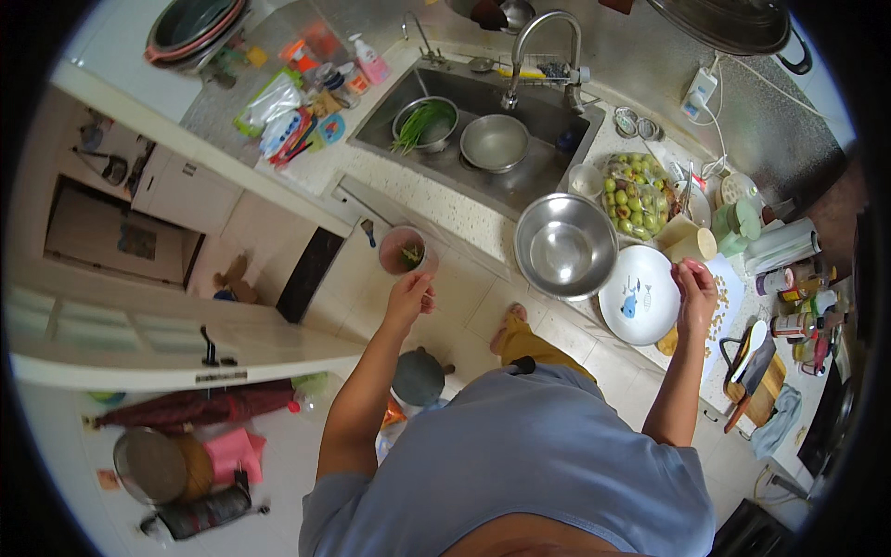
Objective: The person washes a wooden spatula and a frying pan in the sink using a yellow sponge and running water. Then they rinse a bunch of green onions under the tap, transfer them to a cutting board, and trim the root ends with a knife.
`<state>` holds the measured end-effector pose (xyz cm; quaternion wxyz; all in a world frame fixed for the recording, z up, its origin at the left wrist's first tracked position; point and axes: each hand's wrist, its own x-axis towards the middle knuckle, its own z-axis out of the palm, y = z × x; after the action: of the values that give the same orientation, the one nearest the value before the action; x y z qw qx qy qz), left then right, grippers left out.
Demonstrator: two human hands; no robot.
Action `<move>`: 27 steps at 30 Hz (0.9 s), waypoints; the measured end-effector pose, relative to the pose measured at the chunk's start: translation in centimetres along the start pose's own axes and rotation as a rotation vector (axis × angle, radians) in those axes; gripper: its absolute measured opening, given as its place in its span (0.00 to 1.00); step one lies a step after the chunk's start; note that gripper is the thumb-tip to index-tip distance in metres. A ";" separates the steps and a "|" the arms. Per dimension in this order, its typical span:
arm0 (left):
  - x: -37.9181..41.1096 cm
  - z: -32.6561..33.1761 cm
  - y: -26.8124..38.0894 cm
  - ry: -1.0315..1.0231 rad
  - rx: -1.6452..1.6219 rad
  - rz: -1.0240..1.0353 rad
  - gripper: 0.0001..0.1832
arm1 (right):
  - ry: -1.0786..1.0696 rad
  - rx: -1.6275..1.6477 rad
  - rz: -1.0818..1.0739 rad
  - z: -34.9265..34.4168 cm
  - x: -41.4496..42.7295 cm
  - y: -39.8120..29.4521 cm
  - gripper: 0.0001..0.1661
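Observation:
My left hand (pixel 412 298) is raised over the floor, in front of a pink bin (pixel 402 249) with green scraps in it; its fingers are bent, and whether they hold anything small is unclear. My right hand (pixel 695 289) is above the counter at the right edge of a white plate (pixel 637 298) with a blue whale print; its fingertips are pinched together, and I cannot tell if something is between them. A steel bowl (pixel 565 247) stands left of the plate at the counter's edge. A metal colander (pixel 495 143) and another with green leafy stalks (pixel 422 127) sit in the sink.
Behind the plate lies a clear bag of green fruit (pixel 630 195). A white sheet with small tan pieces (pixel 720 306) lies right of my right hand. Farther right are a knife on a wooden cutting board (pixel 769 383) and bottles (pixel 793 325). The faucet (pixel 539 42) arches over the sink (pixel 445 167).

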<state>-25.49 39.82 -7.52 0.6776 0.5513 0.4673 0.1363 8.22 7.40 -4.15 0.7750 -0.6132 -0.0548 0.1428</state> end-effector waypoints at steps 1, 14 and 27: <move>2.0 0.2 1.0 -0.037 0.015 0.008 0.12 | 0.068 0.049 -0.043 0.8 0.2 0.3 0.07; 26.4 -0.7 9.8 -0.181 0.005 0.022 0.14 | -0.266 -0.198 0.093 20.7 6.5 2.4 0.20; 53.8 6.3 2.2 -0.173 0.315 -0.412 0.09 | 0.242 -0.172 0.429 32.2 0.6 9.4 0.07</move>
<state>8.44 74.37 -31.90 0.6345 0.5526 0.5254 -0.1264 -1.06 39.64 -5.44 0.6729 -0.6871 0.1576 0.2241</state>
